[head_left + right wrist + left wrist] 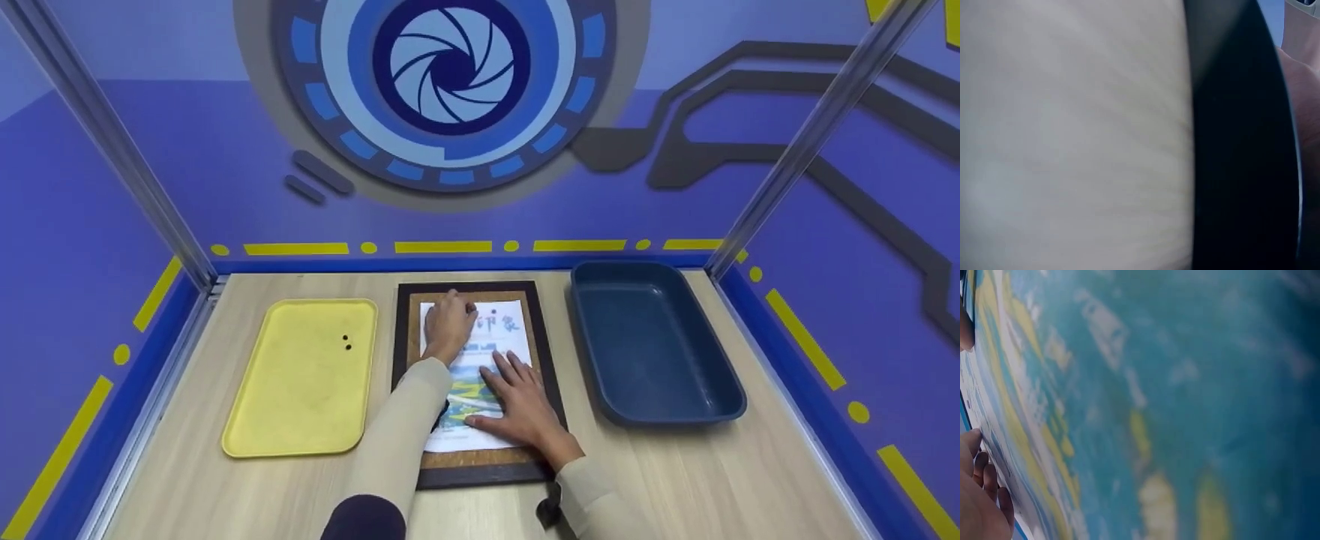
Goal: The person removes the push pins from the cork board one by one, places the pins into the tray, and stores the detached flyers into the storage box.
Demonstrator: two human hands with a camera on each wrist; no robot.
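Cork board (542, 352), dark-framed, lies mid-frame between the yellow tray (300, 379) and blue bin (652, 341). On it, the sheet (517, 330): right hand (521, 405) flat, left hand (448, 322) curled at its top.

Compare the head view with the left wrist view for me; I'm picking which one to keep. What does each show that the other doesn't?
Only the head view shows the layout: a yellow tray with two small dark bits on it to the left, a dark-framed cork board in the middle, a blue bin to the right, and the right hand flat on the printed sheet. Only the left wrist view shows the sheet's teal and yellow print close up, though blurred. Both show the left hand resting on the sheet.
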